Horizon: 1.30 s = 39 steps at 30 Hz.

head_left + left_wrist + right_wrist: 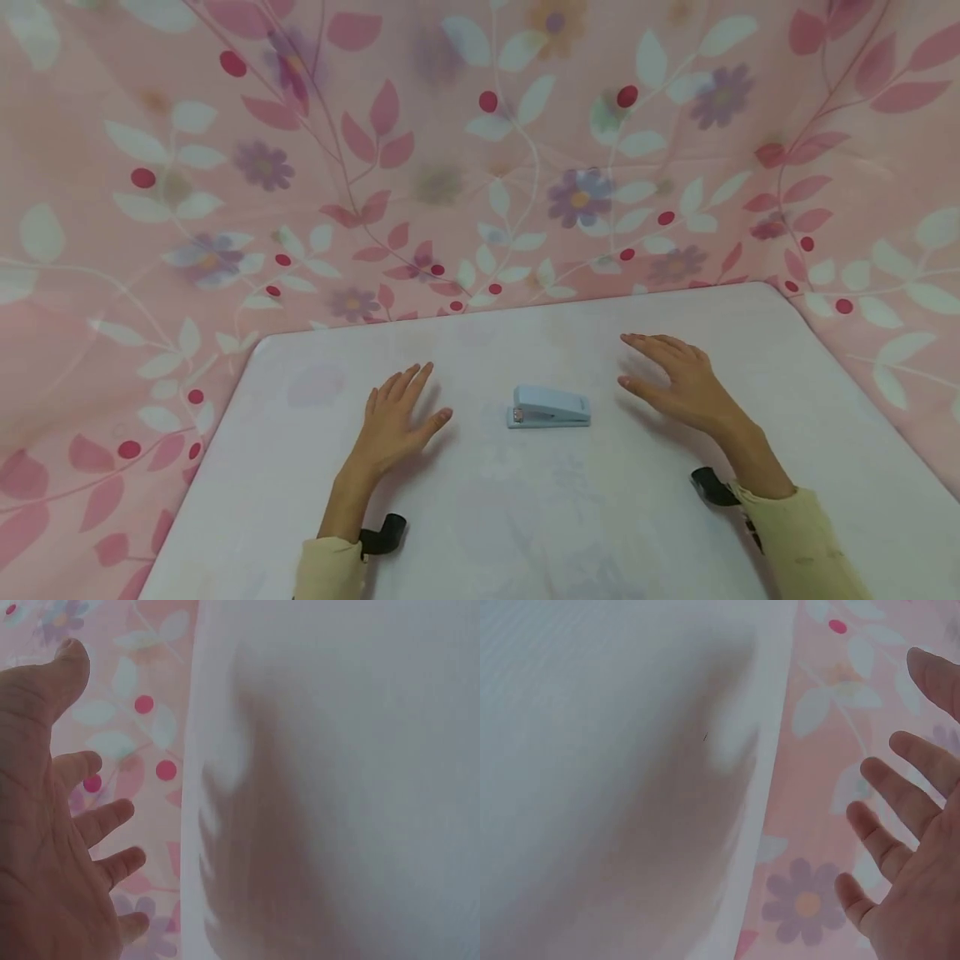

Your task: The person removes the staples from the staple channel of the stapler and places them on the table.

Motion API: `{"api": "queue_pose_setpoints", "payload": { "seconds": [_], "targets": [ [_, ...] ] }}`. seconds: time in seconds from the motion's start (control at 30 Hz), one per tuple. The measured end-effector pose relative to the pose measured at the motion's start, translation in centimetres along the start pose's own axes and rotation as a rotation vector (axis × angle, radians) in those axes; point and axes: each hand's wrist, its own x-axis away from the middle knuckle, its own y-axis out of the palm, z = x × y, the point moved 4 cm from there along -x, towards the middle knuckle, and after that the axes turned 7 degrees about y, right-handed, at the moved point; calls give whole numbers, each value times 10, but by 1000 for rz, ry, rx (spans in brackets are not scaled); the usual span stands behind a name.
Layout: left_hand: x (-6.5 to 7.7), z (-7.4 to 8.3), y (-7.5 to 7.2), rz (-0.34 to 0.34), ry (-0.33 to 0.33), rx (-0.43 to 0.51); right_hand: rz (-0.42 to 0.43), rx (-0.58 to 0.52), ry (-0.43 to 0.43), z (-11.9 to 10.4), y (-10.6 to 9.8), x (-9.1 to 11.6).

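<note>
Stapler [553, 407] lies between my left grip [392, 427] and right grip [684, 385] — long axis left-right, right nearer — both empty, fingers apart.

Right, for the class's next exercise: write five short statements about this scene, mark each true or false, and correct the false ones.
1. The light-blue, wedge-shaped stapler lies between the person's bare left hand and bare right hand. True.
2. The left hand grips the stapler. False: it holds nothing.
3. A pink floral cloth hangs behind the white, round-cornered table. True.
4. Two staplers lie on the table. False: only one is visible.
5. The right hand is apart from the stapler. True.
</note>
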Motion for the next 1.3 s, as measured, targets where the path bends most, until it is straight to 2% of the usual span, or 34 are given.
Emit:
{"api": "queue_pose_setpoints", "payload": {
  "seconds": [0.13, 0.23, 0.37, 0.57, 0.67, 0.87, 1.07, 1.3],
  "targets": [
    [-4, 11, 6, -19, 32, 199, 27, -66, -42, -8, 4, -7],
    [-7, 18, 13, -59, 11, 383, 23, -108, -70, -14, 8, -12],
    [-13, 25, 22, -89, 8, 568, 0, -158, -81, -22, 12, -15],
    [-21, 38, 38, -135, 44, 793, -108, -310, -4, -35, 25, -17],
    [-25, 41, 45, -150, 37, 848, -161, -369, 19, -43, 33, -17],
    [-32, 51, 53, -154, 31, 870, -218, -416, 23, -56, 45, -20],
    [-39, 59, 57, -110, 51, 871, -230, -421, -26, -64, 54, -23],
    [-46, 63, 63, -89, 22, 911, -236, -444, -86, -75, 64, -28]
  ]
}}
